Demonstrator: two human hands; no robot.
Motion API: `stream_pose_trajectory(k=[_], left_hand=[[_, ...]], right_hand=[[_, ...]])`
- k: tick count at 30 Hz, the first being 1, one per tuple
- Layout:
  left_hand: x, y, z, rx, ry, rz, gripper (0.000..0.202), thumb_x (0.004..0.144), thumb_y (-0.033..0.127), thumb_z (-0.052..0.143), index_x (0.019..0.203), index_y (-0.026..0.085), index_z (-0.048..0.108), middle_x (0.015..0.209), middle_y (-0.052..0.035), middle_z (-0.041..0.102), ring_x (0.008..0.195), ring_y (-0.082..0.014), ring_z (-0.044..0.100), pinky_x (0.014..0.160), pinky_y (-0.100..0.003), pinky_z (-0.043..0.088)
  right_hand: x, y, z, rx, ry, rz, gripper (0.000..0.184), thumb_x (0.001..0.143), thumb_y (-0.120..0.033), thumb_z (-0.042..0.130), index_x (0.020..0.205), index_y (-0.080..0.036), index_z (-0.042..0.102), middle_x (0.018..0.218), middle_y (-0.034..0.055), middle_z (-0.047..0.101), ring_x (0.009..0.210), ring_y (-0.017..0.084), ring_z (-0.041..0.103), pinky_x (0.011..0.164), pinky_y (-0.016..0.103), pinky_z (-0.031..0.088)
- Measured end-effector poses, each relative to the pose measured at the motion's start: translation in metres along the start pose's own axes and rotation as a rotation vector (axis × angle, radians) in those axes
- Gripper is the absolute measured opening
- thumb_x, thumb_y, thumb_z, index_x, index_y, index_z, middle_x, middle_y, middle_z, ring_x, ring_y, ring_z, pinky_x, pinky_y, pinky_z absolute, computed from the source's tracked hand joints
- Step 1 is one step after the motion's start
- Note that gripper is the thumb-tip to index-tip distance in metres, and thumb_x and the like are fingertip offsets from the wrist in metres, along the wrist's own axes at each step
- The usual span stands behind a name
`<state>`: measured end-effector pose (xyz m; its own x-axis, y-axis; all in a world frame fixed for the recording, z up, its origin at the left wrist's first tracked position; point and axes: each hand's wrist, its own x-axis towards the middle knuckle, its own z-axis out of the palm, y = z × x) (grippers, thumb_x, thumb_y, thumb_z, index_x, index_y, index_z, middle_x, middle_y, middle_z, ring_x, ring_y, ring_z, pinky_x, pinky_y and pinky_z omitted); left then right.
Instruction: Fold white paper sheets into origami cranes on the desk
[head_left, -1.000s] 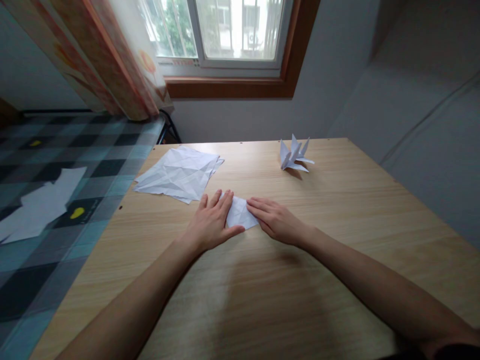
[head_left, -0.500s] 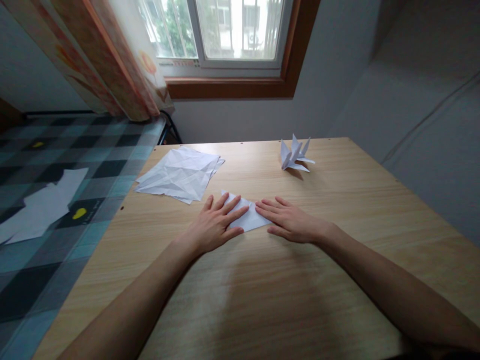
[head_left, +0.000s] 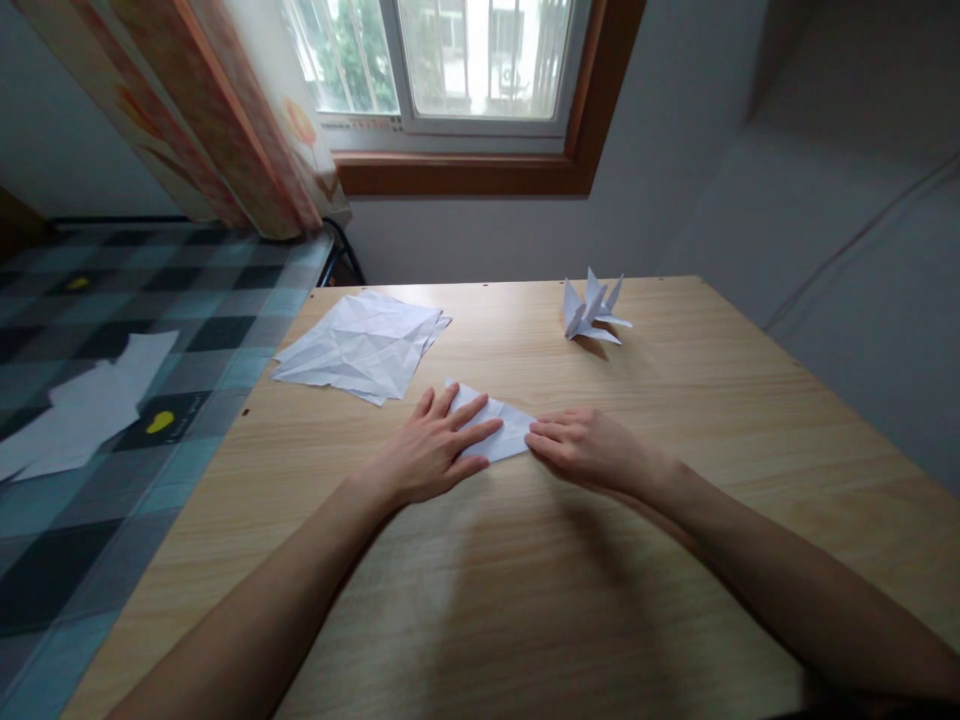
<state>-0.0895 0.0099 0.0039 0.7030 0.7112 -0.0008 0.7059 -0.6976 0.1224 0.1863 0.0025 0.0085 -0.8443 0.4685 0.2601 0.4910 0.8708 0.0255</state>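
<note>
A folded piece of white paper lies flat on the wooden table, tapering to a point at its right. My left hand rests on its left part with the fingers spread. At the right tip, my right hand has its fingers pressed together on the paper's corner. Part of the paper is hidden under my left fingers.
A stack of creased white paper sheets lies at the table's back left. Folded paper cranes stand at the back right. More white paper lies on a checked cloth to the left, below a curtain.
My right hand has drawn its spread fingers together and shifted slightly right, onto the paper's tip. My left hand stays flat in place.
</note>
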Motion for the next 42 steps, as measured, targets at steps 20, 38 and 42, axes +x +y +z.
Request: stream_pose_trajectory(k=[20, 38, 42], left_hand=[[0.013, 0.055, -0.02, -1.076, 0.818, -0.414, 0.028, 0.083, 0.04, 0.064, 0.07, 0.016, 0.07, 0.063, -0.0006, 0.067, 0.059, -0.0154, 0.061, 0.055, -0.025, 0.048], [0.019, 0.04, -0.021, -1.459, 0.816, -0.545, 0.034, 0.078, 0.045, 0.069, 0.064, 0.015, 0.059, 0.052, 0.0032, 0.056, 0.041, -0.0085, 0.051, 0.041, -0.02, 0.044], [0.02, 0.039, -0.014, -1.247, 0.881, -0.608, 0.029, 0.079, 0.043, 0.066, 0.087, 0.015, 0.062, 0.078, -0.0027, 0.067, 0.063, -0.0144, 0.064, 0.054, -0.026, 0.053]], right_hand=[[0.029, -0.021, 0.023, 1.387, 0.598, 0.612, 0.055, 0.068, -0.056, 0.081, 0.107, -0.021, 0.064, 0.092, 0.0055, 0.073, 0.077, 0.02, 0.069, 0.07, 0.035, 0.059], [0.036, -0.023, 0.0, 1.431, 0.513, 0.748, 0.048, 0.073, -0.059, 0.074, 0.057, -0.018, 0.055, 0.048, -0.0003, 0.063, 0.039, 0.011, 0.056, 0.038, 0.023, 0.046], [0.035, -0.024, 0.005, 1.404, 0.545, 0.782, 0.044, 0.075, -0.053, 0.072, 0.055, -0.019, 0.053, 0.044, -0.0012, 0.058, 0.035, 0.01, 0.05, 0.035, 0.022, 0.04]])
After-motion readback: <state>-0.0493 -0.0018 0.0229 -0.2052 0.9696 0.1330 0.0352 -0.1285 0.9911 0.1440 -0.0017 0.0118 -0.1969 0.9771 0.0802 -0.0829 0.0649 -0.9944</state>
